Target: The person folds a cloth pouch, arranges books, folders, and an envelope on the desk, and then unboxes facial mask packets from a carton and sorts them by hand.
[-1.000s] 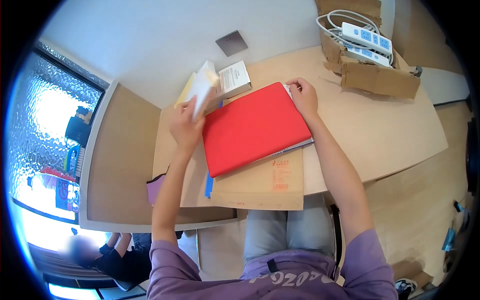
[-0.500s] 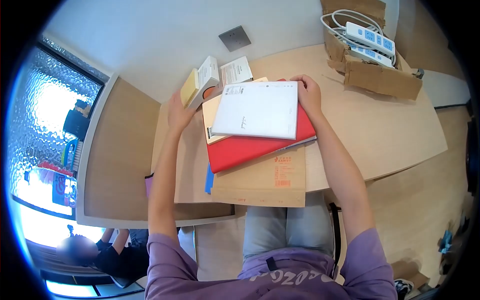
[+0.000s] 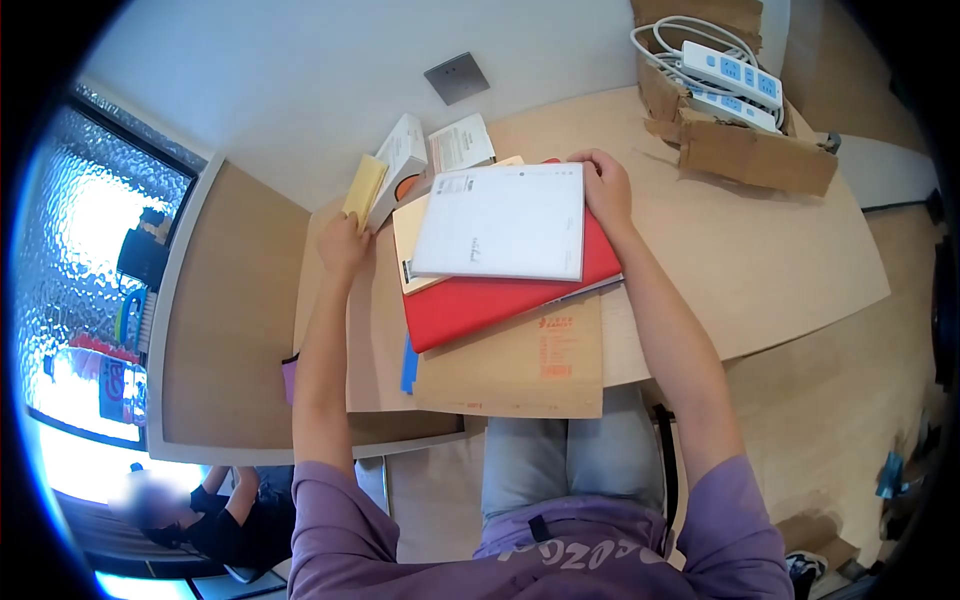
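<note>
My left hand is closed on the near end of a pale yellow block, which looks like a pad or small box. It leans against a white box with an orange circle. My right hand curls around the far right corner of a white notebook, its thumb hidden. Beneath that notebook lie a cream folder, a red folder and a brown paper envelope. A blue edge sticks out at the stack's left.
Another white box stands by the wall under a socket. At the back right, a torn cardboard box holds white power strips. A wooden partition borders the desk on the left; a person sits beyond it.
My left hand has closed around the yellow block's near end and drawn it slightly toward me, away from the white box. My right hand stays at the notebook's corner. The whole view shifted slightly.
</note>
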{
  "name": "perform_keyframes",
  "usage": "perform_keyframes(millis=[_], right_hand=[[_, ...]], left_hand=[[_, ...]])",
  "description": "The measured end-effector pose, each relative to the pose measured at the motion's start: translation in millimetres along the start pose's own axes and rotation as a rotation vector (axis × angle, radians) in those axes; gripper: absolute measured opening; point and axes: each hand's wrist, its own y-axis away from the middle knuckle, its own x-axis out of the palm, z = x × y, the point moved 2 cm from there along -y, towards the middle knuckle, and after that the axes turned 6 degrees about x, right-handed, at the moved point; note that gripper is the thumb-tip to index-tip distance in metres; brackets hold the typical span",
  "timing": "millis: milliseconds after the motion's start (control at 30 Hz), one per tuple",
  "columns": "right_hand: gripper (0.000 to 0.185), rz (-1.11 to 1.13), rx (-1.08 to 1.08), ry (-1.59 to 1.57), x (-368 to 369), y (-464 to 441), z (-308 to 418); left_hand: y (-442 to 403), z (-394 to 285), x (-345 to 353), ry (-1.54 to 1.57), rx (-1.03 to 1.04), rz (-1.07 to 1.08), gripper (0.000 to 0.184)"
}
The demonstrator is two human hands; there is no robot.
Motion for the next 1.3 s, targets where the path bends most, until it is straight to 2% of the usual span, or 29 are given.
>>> perform_keyframes(millis=[67, 167, 267, 367, 433, 533, 633, 700, 833, 1000, 1133, 1200, 1300], right_hand=[[0.024, 0.0, 0.009, 0.006, 0, 2, 0], [0.024, -0.009, 0.009, 0.019, 0, -1, 1], [0.025, -0.003, 0.007, 0.029, 0, 0, 1], [0.025, 0.014, -0.006, 0.02, -2, 1, 2], [0.026, 0.02, -0.026, 0.008, -2, 0, 0], [0.027, 0.012, -0.044, -0.084, 0, -5, -10], [0.028, 0.002, -0.001, -0.091, -2, -1, -5], [0.028, 0.006, 0.008, -0.098, -2, -2, -4], [0.028, -0.008, -0.007, -0.103, -1, -5, -8], [0.027, 0.012, 0.007, -0.111, -1, -6, -8], [0.023, 0.117, 0.197, -0.34, -4, -9, -5], [0.023, 0.148, 0.268, -0.424, -6, -9, -4], [0.023, 0.12, 0.236, -0.464, -8, -10, -5]], left_hand=[[3, 6, 9, -0.007, 0.016, -0.071, 0.027], [11, -1, 0, 0.239, -0.063, -0.29, 0.027], [5, -26, -22, 0.471, 0.012, -0.449, 0.028], [-2, -74, -73, 0.601, 0.093, -0.328, 0.026], [-4, -105, -101, 0.531, 0.299, -0.32, 0.029], [-2, -140, -124, 0.527, 0.617, -0.159, 0.033], [2, -160, -130, 0.573, 0.629, -0.192, 0.032], [11, -164, -140, 0.737, 0.563, -0.208, 0.029], [56, -174, -155, 0.83, 0.544, -0.191, 0.027], [110, -197, -164, 0.796, 0.792, -0.013, 0.025], [80, -171, -157, 0.792, 0.655, -0.259, 0.017], [50, -146, -149, 0.747, 0.488, -0.478, 0.021], [-7, -94, -90, 0.771, 0.15, -0.592, 0.036]])
